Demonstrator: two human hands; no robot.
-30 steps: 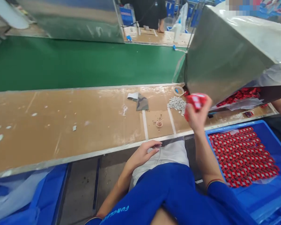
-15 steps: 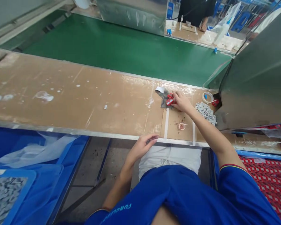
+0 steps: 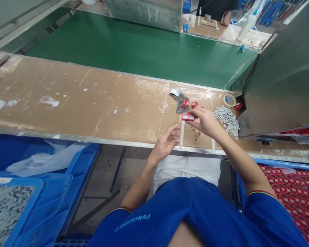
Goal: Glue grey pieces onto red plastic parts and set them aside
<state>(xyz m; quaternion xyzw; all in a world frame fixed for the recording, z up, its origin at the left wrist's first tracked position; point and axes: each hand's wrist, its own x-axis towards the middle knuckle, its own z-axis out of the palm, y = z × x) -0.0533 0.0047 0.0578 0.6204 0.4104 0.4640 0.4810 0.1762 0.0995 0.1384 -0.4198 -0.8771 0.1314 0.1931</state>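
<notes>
Desk bordering green belt; right hand pinching red piece, long axis crosswise, lying just near side of camouflage scrap, ahead-right of left hand, fingers parted, empty.

White blue-tipped bottle beyond the green belt

Factory assembly line: a long green conveyor belt beyond a worn workbench, blue bins of small parts at near left, more at near right.
</notes>
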